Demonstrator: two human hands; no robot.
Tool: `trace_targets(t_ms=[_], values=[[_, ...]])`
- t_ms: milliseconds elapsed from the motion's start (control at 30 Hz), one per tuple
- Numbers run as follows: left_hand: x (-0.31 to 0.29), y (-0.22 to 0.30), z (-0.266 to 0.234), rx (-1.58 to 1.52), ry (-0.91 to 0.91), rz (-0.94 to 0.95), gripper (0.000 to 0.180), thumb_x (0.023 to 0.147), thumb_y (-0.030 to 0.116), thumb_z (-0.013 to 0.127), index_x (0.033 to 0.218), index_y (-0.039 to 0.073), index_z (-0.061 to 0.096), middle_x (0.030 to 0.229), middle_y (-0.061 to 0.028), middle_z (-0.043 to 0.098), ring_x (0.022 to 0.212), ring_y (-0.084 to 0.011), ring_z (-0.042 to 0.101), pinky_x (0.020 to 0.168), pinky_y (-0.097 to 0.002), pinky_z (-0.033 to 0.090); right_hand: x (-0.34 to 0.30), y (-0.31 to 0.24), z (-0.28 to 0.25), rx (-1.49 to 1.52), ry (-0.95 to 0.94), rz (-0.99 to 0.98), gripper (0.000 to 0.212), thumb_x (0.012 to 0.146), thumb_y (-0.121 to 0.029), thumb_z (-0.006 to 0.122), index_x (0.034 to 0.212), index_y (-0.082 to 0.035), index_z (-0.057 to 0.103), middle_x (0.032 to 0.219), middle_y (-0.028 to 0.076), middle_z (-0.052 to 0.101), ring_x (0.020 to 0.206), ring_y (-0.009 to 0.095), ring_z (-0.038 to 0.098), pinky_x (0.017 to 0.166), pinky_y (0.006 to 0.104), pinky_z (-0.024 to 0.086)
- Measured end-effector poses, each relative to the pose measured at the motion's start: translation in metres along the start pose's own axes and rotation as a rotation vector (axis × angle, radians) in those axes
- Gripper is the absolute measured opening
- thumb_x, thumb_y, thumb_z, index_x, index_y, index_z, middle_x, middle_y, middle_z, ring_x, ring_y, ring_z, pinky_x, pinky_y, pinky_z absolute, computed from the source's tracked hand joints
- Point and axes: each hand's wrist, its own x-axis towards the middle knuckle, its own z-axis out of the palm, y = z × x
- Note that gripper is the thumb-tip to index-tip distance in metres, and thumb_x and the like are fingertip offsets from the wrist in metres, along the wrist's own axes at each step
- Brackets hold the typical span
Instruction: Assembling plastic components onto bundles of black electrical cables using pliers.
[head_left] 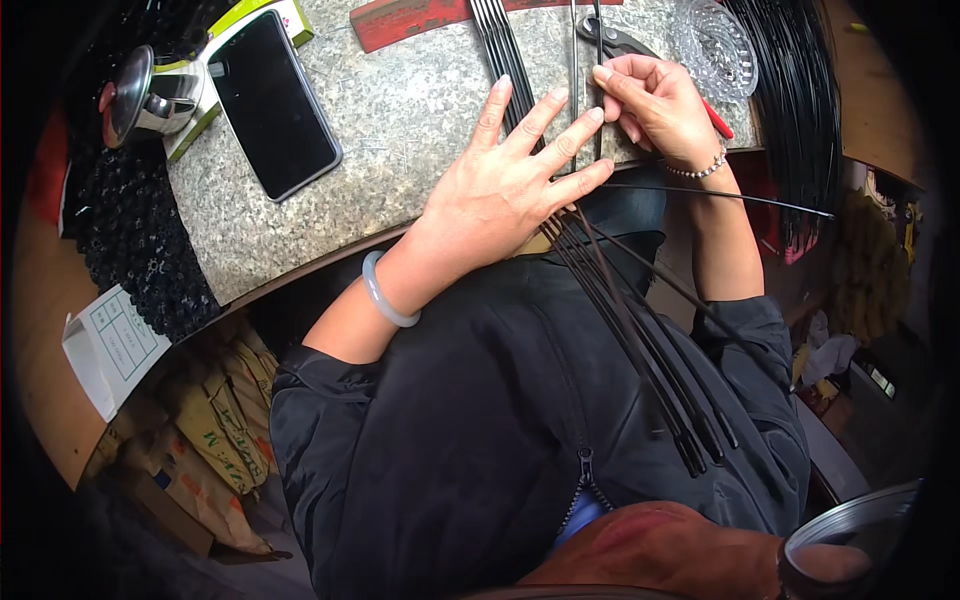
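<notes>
My left hand [490,195] lies flat with its fingers spread over several thin black strips [500,45]. These run from the stone-topped table under the palm, and their near ends fan out over my jacket. At the table's right, my right hand [660,105] is closed, thumb against fingers, on a thin black strip [599,45]. Just left of it a greyish strip [575,60] runs beside the fingertips of my left hand. One more dark strip [740,197] sticks out to the right below my right wrist. Pliers [622,42] with a red handle lie partly behind my right hand.
A clear glass dish [712,50] and a large bundle of black strips [800,110] are at the right. A red worn bar [415,22] lies at the far edge. On the left are a phone [275,110], a lidded cup [160,100] and a dark textured heap [125,230].
</notes>
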Motion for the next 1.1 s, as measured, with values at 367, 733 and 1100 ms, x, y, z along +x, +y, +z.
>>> trace_targets(t_ms=[367, 733, 1100], values=[[0.0, -0.002, 0.0, -0.031, 0.078, -0.031, 0.057, 0.077, 0.02, 0.058, 0.131, 0.028, 0.044, 0.141, -0.0069, 0.031, 0.131, -0.0287, 0.029, 0.106, -0.0562, 0.018, 0.005, -0.012, 0.02, 0.081, -0.011, -0.138, 0.032, 0.089, -0.013, 0.056, 0.118, 0.001, 0.05, 0.07, 0.0, 0.058, 0.054, 0.003, 0.052, 0.045, 0.0152, 0.042], [0.002, 0.002, -0.006, -0.01, 0.039, 0.017, 0.052, 0.078, 0.015, 0.053, 0.128, 0.023, 0.046, 0.122, -0.0153, 0.048, 0.129, -0.0318, 0.032, 0.104, -0.0572, 0.023, -0.016, -0.082, 0.01, -0.733, 0.508, -0.61, 0.024, 0.085, -0.02, 0.061, 0.105, -0.007, 0.06, 0.068, 0.008, 0.063, 0.059, 0.016, 0.062, 0.054, 0.0257, 0.047], [0.003, 0.008, -0.013, 0.041, 0.011, 0.0, 0.055, 0.078, 0.032, 0.061, 0.13, 0.039, 0.042, 0.127, -0.0121, 0.044, 0.127, -0.0378, 0.032, 0.102, -0.0603, 0.022, 0.101, -0.042, -0.137, -1.141, 0.537, -0.527, 0.026, 0.081, -0.028, 0.063, 0.093, -0.006, 0.067, 0.086, 0.013, 0.066, 0.08, 0.028, 0.064, 0.072, 0.0341, 0.05]])
